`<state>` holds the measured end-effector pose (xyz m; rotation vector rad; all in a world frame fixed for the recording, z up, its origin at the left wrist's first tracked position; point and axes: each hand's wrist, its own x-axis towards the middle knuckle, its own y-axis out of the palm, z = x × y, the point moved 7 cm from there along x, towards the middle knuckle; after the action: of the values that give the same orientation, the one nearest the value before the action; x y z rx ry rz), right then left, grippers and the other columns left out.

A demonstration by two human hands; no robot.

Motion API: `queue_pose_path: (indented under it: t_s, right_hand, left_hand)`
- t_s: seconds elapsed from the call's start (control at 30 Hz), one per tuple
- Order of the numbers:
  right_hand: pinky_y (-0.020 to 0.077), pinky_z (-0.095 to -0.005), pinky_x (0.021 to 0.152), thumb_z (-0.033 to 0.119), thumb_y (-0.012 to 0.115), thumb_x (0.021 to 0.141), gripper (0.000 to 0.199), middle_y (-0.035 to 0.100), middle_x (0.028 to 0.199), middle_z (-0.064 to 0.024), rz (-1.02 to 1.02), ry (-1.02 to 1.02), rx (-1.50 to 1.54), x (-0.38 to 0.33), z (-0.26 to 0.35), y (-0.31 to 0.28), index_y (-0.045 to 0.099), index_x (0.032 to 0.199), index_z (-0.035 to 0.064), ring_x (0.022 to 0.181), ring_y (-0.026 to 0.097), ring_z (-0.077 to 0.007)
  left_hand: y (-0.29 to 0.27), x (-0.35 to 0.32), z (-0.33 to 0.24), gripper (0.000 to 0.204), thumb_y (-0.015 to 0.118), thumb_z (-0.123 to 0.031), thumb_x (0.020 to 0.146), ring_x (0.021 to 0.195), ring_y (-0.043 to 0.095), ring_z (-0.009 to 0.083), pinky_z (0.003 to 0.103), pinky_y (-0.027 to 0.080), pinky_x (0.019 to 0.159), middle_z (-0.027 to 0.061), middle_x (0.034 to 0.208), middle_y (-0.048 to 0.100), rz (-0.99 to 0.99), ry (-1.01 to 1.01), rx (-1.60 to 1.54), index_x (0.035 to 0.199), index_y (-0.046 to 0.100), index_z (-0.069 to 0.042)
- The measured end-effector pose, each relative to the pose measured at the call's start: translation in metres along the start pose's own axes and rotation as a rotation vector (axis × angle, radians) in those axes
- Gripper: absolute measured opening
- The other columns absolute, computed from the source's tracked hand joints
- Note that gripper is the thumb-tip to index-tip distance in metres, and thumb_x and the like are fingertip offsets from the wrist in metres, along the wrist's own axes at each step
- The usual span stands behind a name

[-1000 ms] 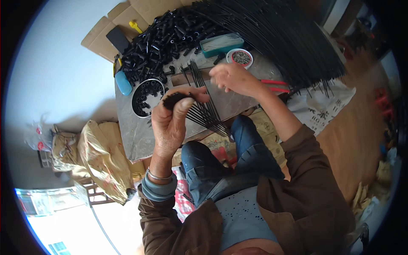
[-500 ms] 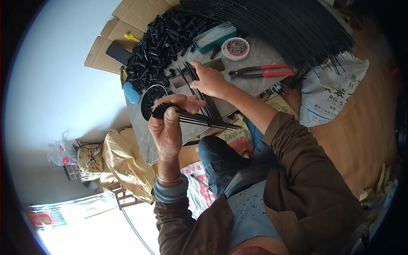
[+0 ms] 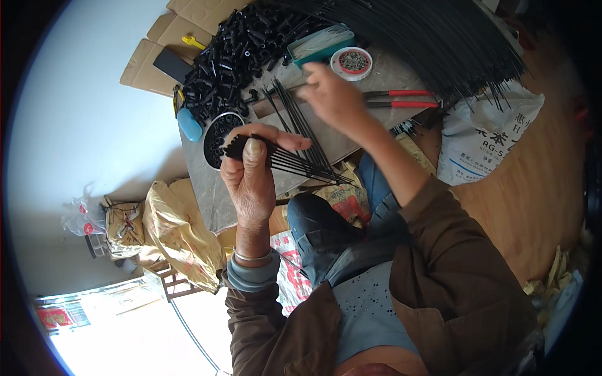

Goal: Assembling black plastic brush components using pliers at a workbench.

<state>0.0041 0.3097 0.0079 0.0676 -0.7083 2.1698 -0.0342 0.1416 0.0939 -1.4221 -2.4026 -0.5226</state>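
Note:
My left hand (image 3: 251,178) is closed around a bundle of thin black rods (image 3: 298,164). Their thicker ends stick out by my thumb, and the thin ends point right, over my knees. More black rods (image 3: 295,116) lie on the grey table just beyond that hand. Above them is my right hand (image 3: 335,100), blurred by motion; its fingers look apart, with nothing visible between them. It partly covers the red-handled pincers (image 3: 407,98), and its fingertips are close to a teal box (image 3: 321,45) of thin pale strips. A round dish (image 3: 216,141) of small black parts stands left of my left hand.
Black tubular parts (image 3: 241,53) form a heap at the far left. A white tub (image 3: 351,62) holds small metal pieces. Long black rods (image 3: 433,47) hang over the far right edge, near a white sack (image 3: 473,141). A blue oval object (image 3: 189,125) lies at the left edge.
My right hand has let go of the rods on the table and moved up and right, across the pincers' head. My left hand keeps its bundle in nearly the same place.

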Motion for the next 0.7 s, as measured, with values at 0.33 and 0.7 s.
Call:
queue_pose_path:
  t_s: [0.33,0.7]
  right_hand:
    - [0.0479,-0.0264,0.064,0.005,0.075,0.07,0.041,0.059,0.103,-0.0041,0.225,-0.221,0.263,-0.116,0.043,-0.03,0.06,0.107,0.0061,0.074,0.058,-0.0155]
    - [0.048,-0.0305,0.056,-0.002,0.069,0.073,0.021,0.059,0.079,-0.0082,-0.066,-0.534,0.086,-0.115,0.059,-0.008,0.056,0.089,0.0034,0.064,0.06,-0.0219]
  left_hand:
    - [0.001,0.004,0.002,0.026,0.041,-0.021,0.101,0.084,0.067,0.0248,0.035,0.054,0.08,0.0156,0.085,0.065,-0.012,0.015,0.002,0.102,0.051,0.002]
    - [-0.002,0.008,0.006,0.026,0.041,-0.022,0.101,0.084,0.067,0.0222,0.032,0.053,0.079,0.0115,0.087,0.064,-0.049,0.022,0.002,0.102,0.053,0.001]
